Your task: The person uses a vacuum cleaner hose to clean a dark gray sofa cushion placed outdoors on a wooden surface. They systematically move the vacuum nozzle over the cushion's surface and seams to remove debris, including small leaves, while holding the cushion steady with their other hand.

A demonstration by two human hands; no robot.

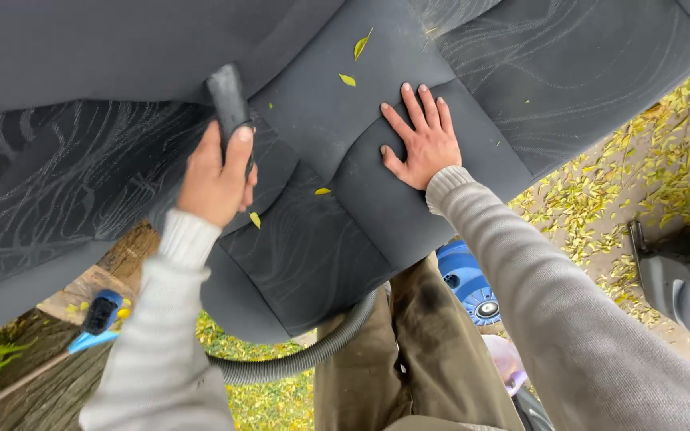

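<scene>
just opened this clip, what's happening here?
A person is working on a dark grey car seat outdoors. The left hand grips a black vacuum nozzle pressed to the fabric near a seam, with a grey ribbed hose running under the seat. The right hand lies flat on the cushion, fingers spread. A few yellow leaves sit on the seat, and a blue machine stands on the leaf-covered ground.

Two hands: left hand point(216, 179), right hand point(420, 137); one car seat point(321, 239), one vacuum nozzle point(228, 97), one hose point(297, 359), one blue vacuum point(466, 281).
</scene>
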